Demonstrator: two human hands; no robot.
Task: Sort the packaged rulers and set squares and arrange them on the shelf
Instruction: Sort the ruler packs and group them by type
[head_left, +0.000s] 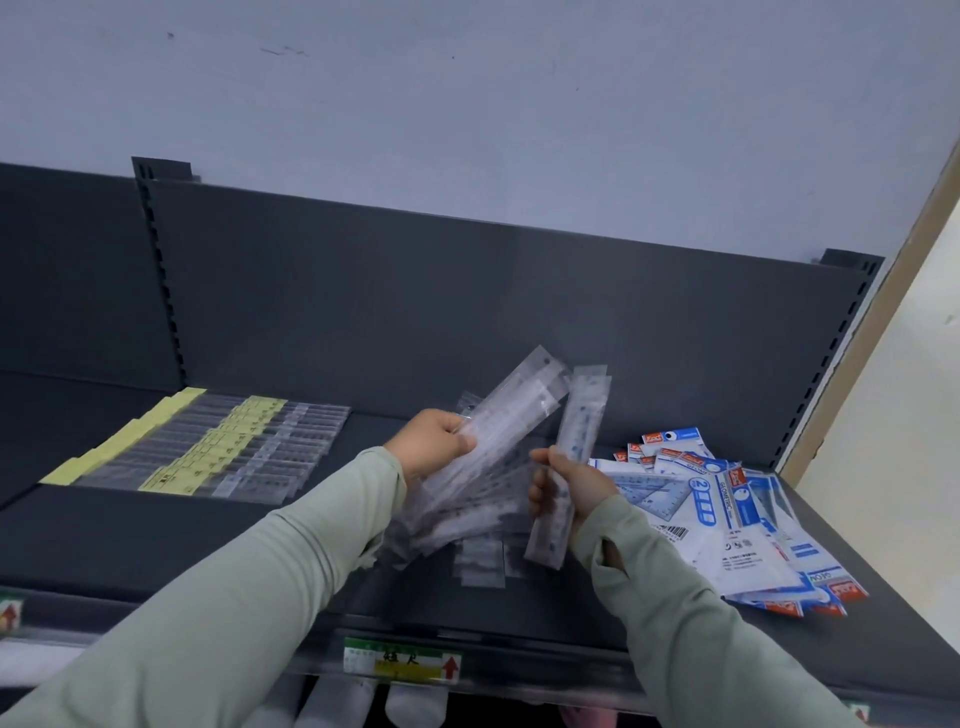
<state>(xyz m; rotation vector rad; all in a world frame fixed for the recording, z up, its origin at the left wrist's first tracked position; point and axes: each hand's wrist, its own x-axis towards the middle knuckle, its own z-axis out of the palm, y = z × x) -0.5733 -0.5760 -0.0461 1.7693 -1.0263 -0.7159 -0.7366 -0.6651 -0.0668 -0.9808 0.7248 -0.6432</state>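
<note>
Our left hand (436, 441) grips a bundle of clear-packaged rulers (519, 400), fingers curled round its lower part. The bundle slants up and to the right above the shelf (156, 535). Our right hand (569, 488) grasps a single packaged ruler (584, 415) near its middle and holds it almost upright, just beside the bundle. Both hands are above the middle of the shelf. Beneath them, loose packaged rulers (483, 566) lie fanned on the shelf, near its front edge. At the left rear of the shelf, a row of rulers (223, 452) with yellow labels lies flat, overlapped side by side. Toward the right edge, a pile of blue-and-white set square packs (727, 509) lies in disorder, reaching from the rear toward the front right corner. A price label (402, 662) sits on the shelf's front edge.
</note>
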